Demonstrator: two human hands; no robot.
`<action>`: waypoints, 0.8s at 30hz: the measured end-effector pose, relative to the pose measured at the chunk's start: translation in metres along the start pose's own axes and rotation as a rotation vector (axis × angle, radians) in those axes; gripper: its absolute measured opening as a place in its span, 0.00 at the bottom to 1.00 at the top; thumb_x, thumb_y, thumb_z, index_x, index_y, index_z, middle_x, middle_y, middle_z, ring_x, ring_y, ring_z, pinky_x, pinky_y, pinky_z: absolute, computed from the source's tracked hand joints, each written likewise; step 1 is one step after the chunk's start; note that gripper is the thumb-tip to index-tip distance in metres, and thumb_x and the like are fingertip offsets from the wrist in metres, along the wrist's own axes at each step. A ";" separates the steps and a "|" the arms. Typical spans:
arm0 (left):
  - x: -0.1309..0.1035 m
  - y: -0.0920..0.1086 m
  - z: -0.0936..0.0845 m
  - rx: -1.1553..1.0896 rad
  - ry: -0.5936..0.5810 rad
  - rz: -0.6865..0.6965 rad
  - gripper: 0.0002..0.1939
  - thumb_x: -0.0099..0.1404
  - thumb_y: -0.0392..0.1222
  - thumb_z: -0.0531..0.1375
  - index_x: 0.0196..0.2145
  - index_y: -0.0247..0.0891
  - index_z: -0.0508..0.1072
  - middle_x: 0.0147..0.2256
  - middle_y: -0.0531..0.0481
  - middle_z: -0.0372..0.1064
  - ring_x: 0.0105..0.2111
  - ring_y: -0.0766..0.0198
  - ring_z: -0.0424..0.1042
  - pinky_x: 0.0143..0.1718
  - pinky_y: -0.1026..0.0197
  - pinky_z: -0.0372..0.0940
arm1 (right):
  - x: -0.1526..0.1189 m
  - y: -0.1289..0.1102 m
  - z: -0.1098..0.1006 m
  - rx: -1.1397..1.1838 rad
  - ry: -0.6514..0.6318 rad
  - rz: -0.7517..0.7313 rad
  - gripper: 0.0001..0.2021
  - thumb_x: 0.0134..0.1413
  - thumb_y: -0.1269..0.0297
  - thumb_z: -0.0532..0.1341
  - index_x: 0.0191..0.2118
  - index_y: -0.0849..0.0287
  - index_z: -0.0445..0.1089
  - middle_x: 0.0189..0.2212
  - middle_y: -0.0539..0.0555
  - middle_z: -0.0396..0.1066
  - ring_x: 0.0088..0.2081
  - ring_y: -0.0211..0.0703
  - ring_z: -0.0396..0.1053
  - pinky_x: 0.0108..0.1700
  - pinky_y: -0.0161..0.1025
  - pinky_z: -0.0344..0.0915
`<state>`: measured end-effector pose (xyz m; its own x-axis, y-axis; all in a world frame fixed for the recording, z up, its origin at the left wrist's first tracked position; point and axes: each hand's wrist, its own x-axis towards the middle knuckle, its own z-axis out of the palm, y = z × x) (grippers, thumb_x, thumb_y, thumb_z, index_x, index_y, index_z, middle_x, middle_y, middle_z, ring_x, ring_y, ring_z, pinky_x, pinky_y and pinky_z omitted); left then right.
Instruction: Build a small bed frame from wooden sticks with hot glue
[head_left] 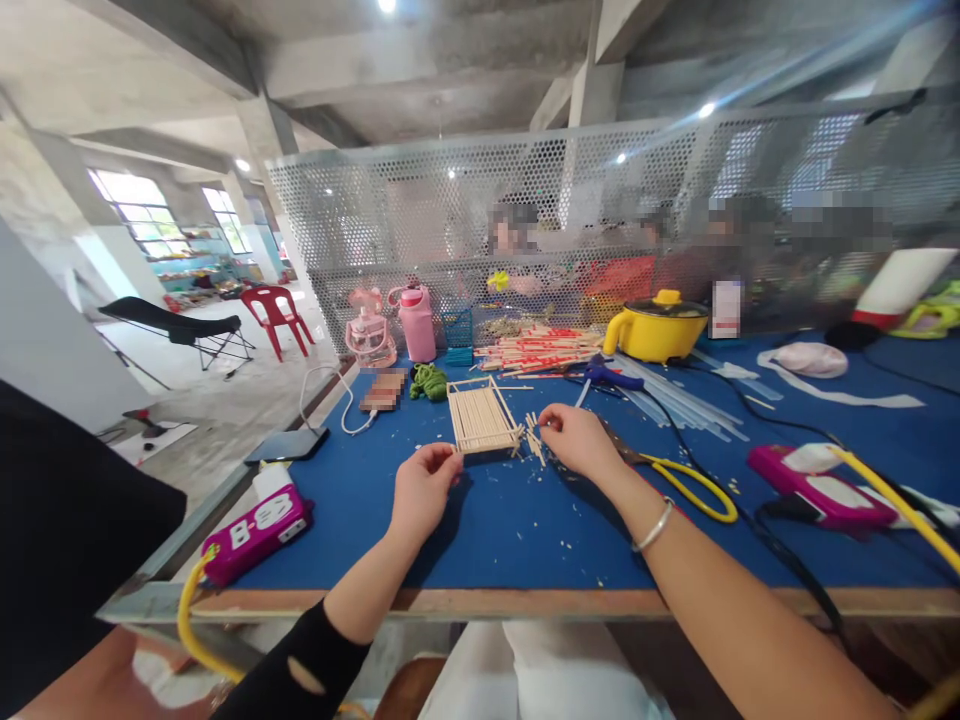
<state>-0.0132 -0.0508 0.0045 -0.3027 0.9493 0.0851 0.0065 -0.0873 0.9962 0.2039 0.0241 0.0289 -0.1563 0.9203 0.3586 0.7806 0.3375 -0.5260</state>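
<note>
A small raft-like frame of thin wooden sticks, with raised rails along its edges, lies on the blue table. My left hand pinches its near left corner between thumb and forefinger. Right of the frame is a little pile of short cut sticks. My right hand is over the pile's right side with fingertips pressed together; whatever they hold is too small to make out. Yellow-handled scissors lie beside my right wrist, partly hidden. A blue glue gun rests beyond that hand.
Red-marked sticks are heaped at the back, near a yellow electric pot. Clear glue sticks lie to the right. Purple power strips with cords flank the work area. A perforated metal screen bounds the table; people sit behind it.
</note>
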 end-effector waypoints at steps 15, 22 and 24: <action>-0.006 -0.009 0.013 0.311 -0.013 0.183 0.15 0.49 0.36 0.61 0.18 0.39 0.55 0.18 0.58 0.63 0.20 0.70 0.59 0.24 0.67 0.51 | -0.030 -0.048 0.029 0.282 -0.244 -0.320 0.10 0.51 0.63 0.57 0.28 0.56 0.75 0.21 0.48 0.72 0.24 0.38 0.65 0.28 0.33 0.56; -0.009 -0.007 0.010 0.378 -0.008 0.235 0.10 0.49 0.35 0.61 0.21 0.39 0.61 0.19 0.58 0.61 0.21 0.70 0.57 0.25 0.67 0.50 | -0.026 -0.044 0.056 0.461 -0.290 -0.163 0.10 0.51 0.62 0.56 0.27 0.58 0.74 0.22 0.49 0.72 0.26 0.39 0.68 0.27 0.33 0.60; -0.006 -0.007 0.003 0.334 0.005 0.189 0.11 0.49 0.34 0.61 0.33 0.40 0.67 0.28 0.54 0.67 0.24 0.69 0.62 0.26 0.67 0.55 | -0.026 -0.042 0.058 0.512 -0.294 -0.118 0.10 0.52 0.61 0.56 0.28 0.59 0.72 0.22 0.49 0.71 0.24 0.38 0.68 0.26 0.33 0.61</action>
<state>-0.0088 -0.0546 -0.0025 -0.2711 0.9243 0.2686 0.3727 -0.1565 0.9147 0.1405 -0.0026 -0.0031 -0.4420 0.8622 0.2476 0.3682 0.4260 -0.8264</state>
